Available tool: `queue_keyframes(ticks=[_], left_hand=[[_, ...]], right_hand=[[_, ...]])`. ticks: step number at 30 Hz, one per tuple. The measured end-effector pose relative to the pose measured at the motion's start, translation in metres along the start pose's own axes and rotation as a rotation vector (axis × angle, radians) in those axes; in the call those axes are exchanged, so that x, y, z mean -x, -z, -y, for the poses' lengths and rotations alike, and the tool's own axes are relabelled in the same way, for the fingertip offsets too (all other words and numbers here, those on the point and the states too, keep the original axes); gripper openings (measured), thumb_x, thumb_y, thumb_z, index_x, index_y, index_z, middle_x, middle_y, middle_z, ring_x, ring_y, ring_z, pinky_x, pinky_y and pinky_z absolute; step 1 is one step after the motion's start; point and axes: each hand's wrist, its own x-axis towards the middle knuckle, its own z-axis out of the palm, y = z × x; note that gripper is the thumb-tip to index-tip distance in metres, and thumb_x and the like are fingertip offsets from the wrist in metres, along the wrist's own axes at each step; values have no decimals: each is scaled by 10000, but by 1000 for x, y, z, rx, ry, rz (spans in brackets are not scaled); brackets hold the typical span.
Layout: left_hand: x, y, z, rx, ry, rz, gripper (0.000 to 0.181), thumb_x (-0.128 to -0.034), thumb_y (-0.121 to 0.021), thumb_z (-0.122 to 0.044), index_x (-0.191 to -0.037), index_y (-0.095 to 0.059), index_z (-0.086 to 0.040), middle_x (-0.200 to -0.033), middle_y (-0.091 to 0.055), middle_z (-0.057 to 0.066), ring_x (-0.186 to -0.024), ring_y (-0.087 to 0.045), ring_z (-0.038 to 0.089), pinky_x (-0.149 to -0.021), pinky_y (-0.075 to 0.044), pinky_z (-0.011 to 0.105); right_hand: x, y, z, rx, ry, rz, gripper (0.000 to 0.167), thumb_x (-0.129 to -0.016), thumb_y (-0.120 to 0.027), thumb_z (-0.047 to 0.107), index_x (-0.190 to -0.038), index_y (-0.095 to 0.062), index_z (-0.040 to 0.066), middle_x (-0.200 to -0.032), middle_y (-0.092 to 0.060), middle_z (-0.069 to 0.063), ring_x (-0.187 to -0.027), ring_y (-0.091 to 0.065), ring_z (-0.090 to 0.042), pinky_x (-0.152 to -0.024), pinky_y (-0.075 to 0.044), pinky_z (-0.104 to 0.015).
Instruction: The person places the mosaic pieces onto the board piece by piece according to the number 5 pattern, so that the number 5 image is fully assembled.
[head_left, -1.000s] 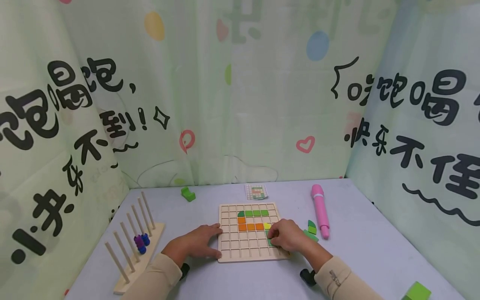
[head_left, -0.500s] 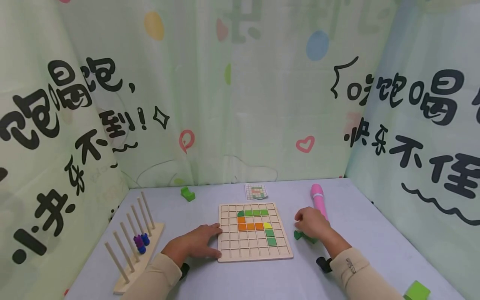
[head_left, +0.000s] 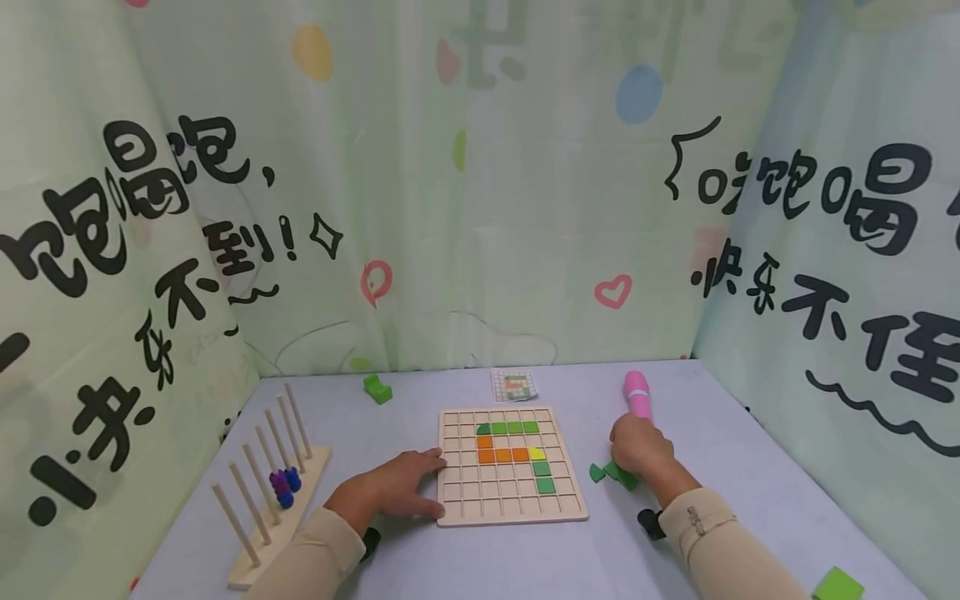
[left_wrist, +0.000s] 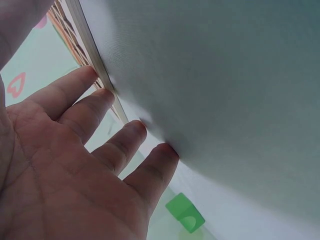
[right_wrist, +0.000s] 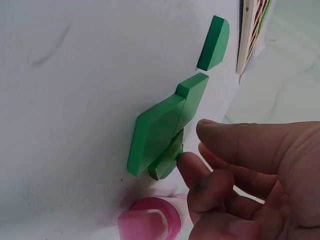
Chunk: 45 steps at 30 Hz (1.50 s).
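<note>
White tabletop [head_left: 480, 562], green pieces [right_wrist: 156, 130] half hidden behind loose, unclosed right fingers [right_wrist: 212, 187]; left fingers [left_wrist: 155, 172] outstretched.

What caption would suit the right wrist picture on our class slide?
Bent fingers beside loose green pieces, with a pink tube at the bottom and a board at top right.

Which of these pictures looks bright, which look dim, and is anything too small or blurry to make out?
Head view: fairly even light, the grid board clear, but the patterned card too small for fine detail; left wrist view: dim, greyish table, soft shadow near the left grip; right wrist view: muted light, green pieces distinct, pinkish tinge by the pink tube.
</note>
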Motion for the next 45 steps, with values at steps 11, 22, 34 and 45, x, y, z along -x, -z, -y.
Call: queue_keyframes(ticks=[11,22,34,45], left_hand=[[-2,-2,1,-2,-4,-1,740,-870,-839,-352,-1504,-538,-119,-1671,-380,54,-1528,-350,348,-1222,-340,544],[-2,-3,3,4,-6,0,744,-871,-841,-356,-1506,-536,-118,-1671,-380,55,-1531,-350,350,-1221,-344,542],[-1,-2,-1,5,-1,4,741,-873,-837,-354,-1506,-536,-116,-1671,-379,53,-1530,-352,343,-1221,-346,537],[0,-2,0,4,3,4,738,-875,-836,-351,-1508,-534,-120,-1675,-371,67,-1540,-326,377,-1226,-327,562]], right_hand=[[1,-7,2,19,14,-28,131,-959,-562,20,-861,-645,-4,-736,-586,-111,-658,-569,-252,-617,-456,-387],[-2,-16,8,7,-5,-23,176,-923,-749,156,-920,-704,-15,-723,-611,-78,-652,-579,-218,-580,-450,-341],[4,-11,5,-64,53,-18,89,-932,-744,110,-938,-716,27,-839,-645,-77,-755,-580,-221,-637,-491,-328],[15,-4,-4,-26,231,76,120,-834,-825,96,-940,-785,57,-884,-711,-25,-823,-588,-192,-758,-557,-374]])
